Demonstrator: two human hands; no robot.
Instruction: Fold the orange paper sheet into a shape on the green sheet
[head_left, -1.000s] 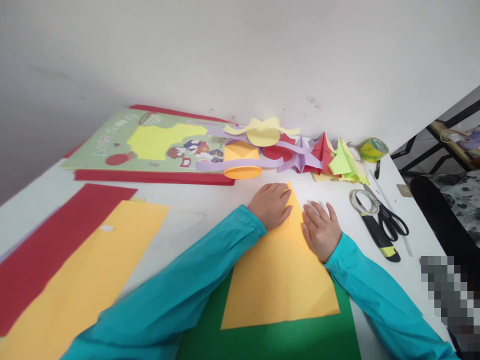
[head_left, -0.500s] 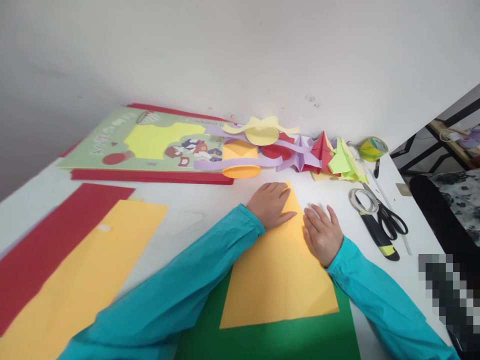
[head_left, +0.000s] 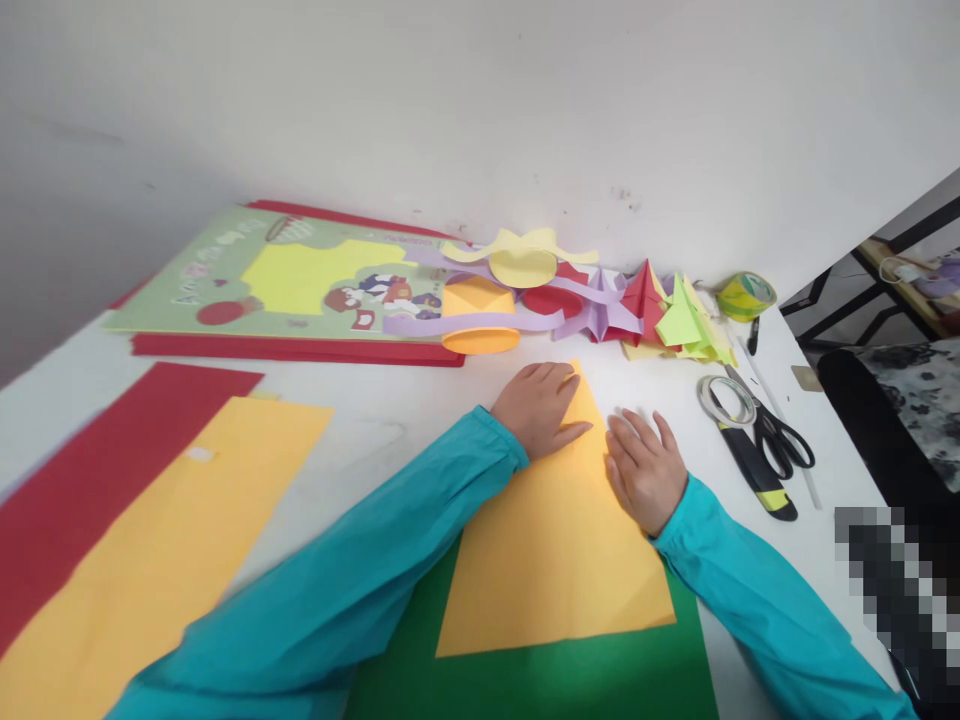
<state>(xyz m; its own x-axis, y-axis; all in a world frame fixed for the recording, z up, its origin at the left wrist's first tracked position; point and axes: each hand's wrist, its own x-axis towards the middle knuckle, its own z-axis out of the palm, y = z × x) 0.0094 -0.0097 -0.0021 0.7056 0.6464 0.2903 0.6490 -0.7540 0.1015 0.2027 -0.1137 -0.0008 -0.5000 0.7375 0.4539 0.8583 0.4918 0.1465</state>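
Note:
A folded orange paper [head_left: 555, 560] lies in front of me, narrowing to a point at its far end, on top of a green sheet [head_left: 555, 685]. My left hand [head_left: 540, 408] lies flat on the paper's upper left edge near the tip, fingers together and stretched out. My right hand [head_left: 645, 470] presses flat on the paper's right edge, fingers spread. Both arms wear teal sleeves. Neither hand holds anything.
Red [head_left: 97, 470] and orange [head_left: 157, 560] sheets lie at the left. A green illustrated paper pad [head_left: 262, 285] and folded paper crafts [head_left: 600, 300] sit along the wall. Tape roll [head_left: 726, 398], scissors [head_left: 784, 440], a utility knife [head_left: 757, 480] and a yellow-green tape roll [head_left: 746, 296] are at the right.
Both hands stay flat on the orange paper; the left thumb has spread slightly to the right. The view has drifted a little.

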